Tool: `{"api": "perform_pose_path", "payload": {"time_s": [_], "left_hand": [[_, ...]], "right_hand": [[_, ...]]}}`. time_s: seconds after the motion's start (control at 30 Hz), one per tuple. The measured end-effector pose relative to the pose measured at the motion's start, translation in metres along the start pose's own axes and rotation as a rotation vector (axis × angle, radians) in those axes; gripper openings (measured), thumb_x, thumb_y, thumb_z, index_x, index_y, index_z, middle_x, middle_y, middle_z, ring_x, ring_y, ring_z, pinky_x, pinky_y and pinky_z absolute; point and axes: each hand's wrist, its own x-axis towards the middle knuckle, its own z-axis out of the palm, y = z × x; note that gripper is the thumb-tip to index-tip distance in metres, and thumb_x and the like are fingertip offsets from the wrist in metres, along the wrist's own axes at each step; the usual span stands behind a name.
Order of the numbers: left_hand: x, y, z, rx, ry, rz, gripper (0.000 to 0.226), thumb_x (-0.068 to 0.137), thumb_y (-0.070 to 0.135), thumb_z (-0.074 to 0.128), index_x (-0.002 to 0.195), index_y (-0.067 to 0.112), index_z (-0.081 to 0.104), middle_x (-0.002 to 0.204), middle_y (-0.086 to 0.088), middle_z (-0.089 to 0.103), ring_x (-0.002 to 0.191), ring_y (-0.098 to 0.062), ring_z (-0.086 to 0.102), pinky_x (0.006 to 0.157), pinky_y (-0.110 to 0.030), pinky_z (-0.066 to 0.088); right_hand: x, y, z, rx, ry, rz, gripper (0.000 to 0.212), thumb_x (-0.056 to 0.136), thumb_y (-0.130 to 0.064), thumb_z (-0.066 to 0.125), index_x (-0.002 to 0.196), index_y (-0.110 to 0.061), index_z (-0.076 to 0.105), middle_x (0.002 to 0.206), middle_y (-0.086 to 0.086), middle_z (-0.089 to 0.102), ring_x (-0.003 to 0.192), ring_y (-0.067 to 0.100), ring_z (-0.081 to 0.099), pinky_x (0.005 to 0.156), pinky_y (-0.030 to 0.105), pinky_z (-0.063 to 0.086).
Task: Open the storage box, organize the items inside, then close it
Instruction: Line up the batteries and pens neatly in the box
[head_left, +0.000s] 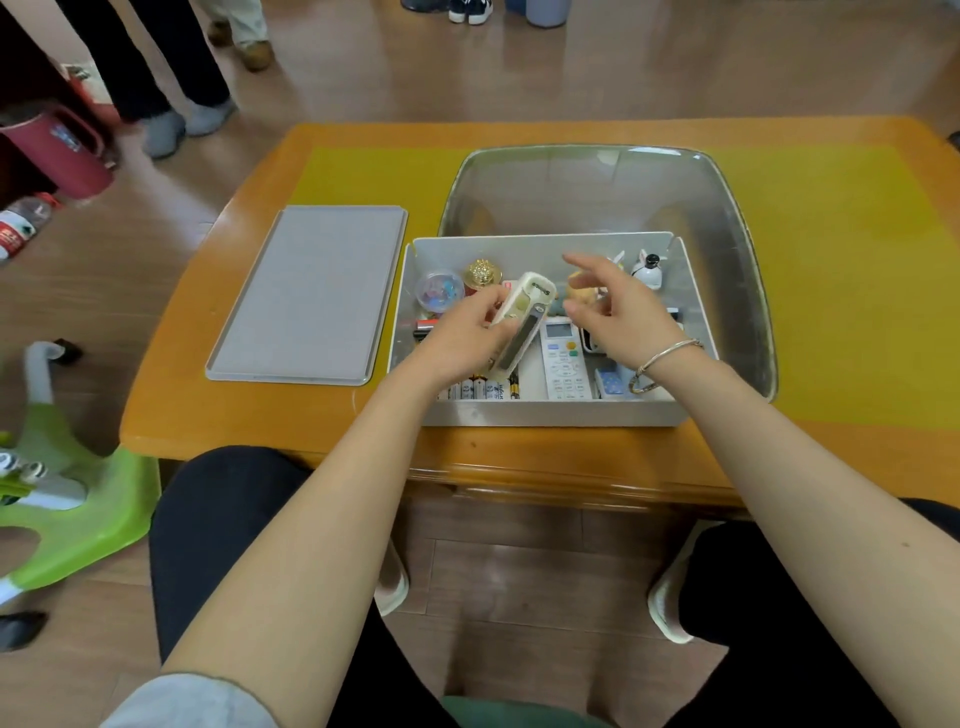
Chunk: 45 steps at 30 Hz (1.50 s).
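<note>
Head camera, one wide-angle view, looking forward and steeply down from a seated person.

It sits above the person's lap; both forearms run up from the near edge, left hand (464, 332) and right hand (618, 306) meeting at mid-frame over the open storage box (550, 413). The table (218, 332) fills the middle band, close below the lens. The lid (311, 293) lies left of the box. Knees and floor take up the near part; other people's feet line the far edge. The table's edges bow with the wide lens. There is no second view to overlap with.
</note>
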Motion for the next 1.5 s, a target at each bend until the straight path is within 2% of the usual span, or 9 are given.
{"api": "perform_pose_path", "payload": {"time_s": [0.2,0.4,0.53,0.67,0.83,0.93,1.07,1.2,1.5], "left_hand": [[-0.002,0.002,-0.006,0.067,-0.149,0.124,0.028,0.099,0.021,0.049,0.126,0.023,0.056,0.106,0.003,0.061,0.094,-0.013,0.058,0.073,-0.029,0.054],[-0.001,-0.008,-0.007,-0.114,0.156,0.009,0.042,0.094,0.024,0.059,0.134,0.019,0.047,0.111,0.01,0.056,0.091,-0.005,0.055,0.062,-0.005,0.046],[0.001,-0.012,-0.004,-0.167,0.128,-0.206,0.043,0.097,0.04,0.05,0.133,0.015,0.05,0.127,0.001,0.061,0.107,-0.012,0.061,0.093,-0.036,0.05],[0.004,-0.004,0.008,-0.431,0.075,-0.15,0.018,0.099,0.035,0.048,0.11,0.025,0.059,0.103,0.007,0.072,0.082,-0.003,0.068,0.059,-0.017,0.048],[0.011,-0.003,0.002,-0.131,0.143,-0.152,0.033,0.094,0.038,0.057,0.076,0.01,0.061,0.067,0.0,0.065,0.055,-0.01,0.055,0.053,-0.022,0.041],[0.013,-0.004,0.002,0.104,0.09,-0.221,0.039,0.093,0.038,0.059,0.062,0.014,0.052,0.062,-0.005,0.052,0.054,-0.014,0.046,0.054,-0.026,0.037],[0.013,0.0,0.015,0.263,0.059,-0.269,0.033,0.096,0.035,0.053,0.088,0.005,0.063,0.08,-0.015,0.062,0.069,-0.021,0.056,0.054,-0.029,0.041],[0.015,0.001,0.026,0.341,0.07,-0.293,0.037,0.095,0.035,0.055,0.091,-0.002,0.062,0.095,-0.021,0.064,0.087,-0.033,0.062,0.057,-0.035,0.043],[0.021,-0.01,0.039,0.38,0.127,-0.298,0.035,0.089,0.033,0.062,0.064,0.016,0.044,0.063,0.0,0.05,0.056,-0.012,0.048,0.045,-0.026,0.029]], "right_hand": [[0.003,-0.01,-0.001,-0.092,-0.144,-0.065,0.026,0.088,-0.02,0.063,0.114,-0.016,0.065,0.087,0.002,0.064,0.072,0.012,0.053,0.072,0.024,0.047],[0.002,-0.003,0.001,0.131,-0.047,0.11,0.023,0.085,-0.011,0.067,0.105,-0.001,0.064,0.077,0.005,0.065,0.066,0.012,0.059,0.071,0.025,0.053],[-0.001,-0.002,0.004,0.344,0.028,0.212,0.024,0.088,-0.007,0.062,0.107,0.008,0.056,0.074,0.009,0.064,0.05,0.006,0.061,0.051,0.019,0.053],[-0.005,-0.007,0.012,0.381,-0.141,0.213,0.022,0.09,-0.008,0.06,0.105,0.008,0.054,0.081,0.019,0.068,0.059,0.007,0.067,0.055,0.022,0.055],[-0.005,0.004,0.009,-0.071,-0.081,0.154,0.047,0.083,-0.033,0.068,0.124,-0.016,0.053,0.097,0.001,0.065,0.093,0.014,0.059,0.086,0.028,0.045],[-0.01,0.01,0.005,-0.367,-0.123,0.084,0.025,0.088,-0.029,0.06,0.112,-0.021,0.063,0.1,-0.001,0.066,0.096,0.018,0.059,0.085,0.029,0.045],[-0.011,0.009,0.008,-0.725,-0.257,0.045,0.022,0.093,-0.037,0.048,0.11,-0.034,0.063,0.104,-0.005,0.066,0.102,0.02,0.057,0.088,0.037,0.04],[-0.007,0.011,0.011,-0.877,-0.309,0.046,0.027,0.095,-0.039,0.043,0.116,-0.037,0.059,0.11,-0.004,0.065,0.109,0.023,0.052,0.089,0.038,0.035],[0.0,0.017,0.017,-0.958,-0.401,0.057,0.034,0.093,-0.025,0.045,0.123,-0.04,0.055,0.117,-0.003,0.062,0.11,0.023,0.053,0.09,0.037,0.033]]}}
